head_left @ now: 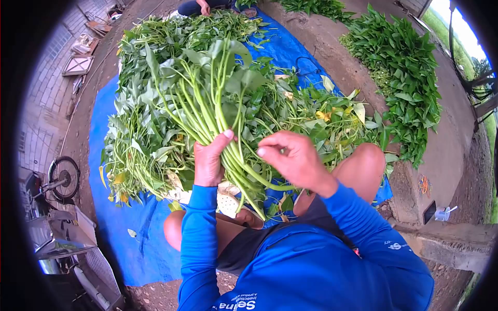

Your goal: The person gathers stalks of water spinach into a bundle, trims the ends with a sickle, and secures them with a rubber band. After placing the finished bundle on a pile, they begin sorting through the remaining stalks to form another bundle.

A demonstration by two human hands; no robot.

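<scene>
My left hand [210, 159] is wrapped around a bunch of water spinach [199, 106], thumb across the pale green stems. Its leaves point away from me, and the cut stem ends [254, 194] hang down towards my lap. Just right of the bunch is my right hand [293, 158], fingers curled in towards the thumb. Whether a stem or leaf is pinched there I cannot make out. Beneath and beyond both hands lies a large loose heap of water spinach [140, 119], with some yellow leaves [324, 115] in it.
A blue tarp [116, 228] lies under the heap. Bundled greens [399, 78] line the concrete at right. Another person's hand [204, 7] shows at the far edge. A wheel [64, 179] stands at left; a plastic cup [443, 213] and a dark phone-like slab [429, 212] sit at right.
</scene>
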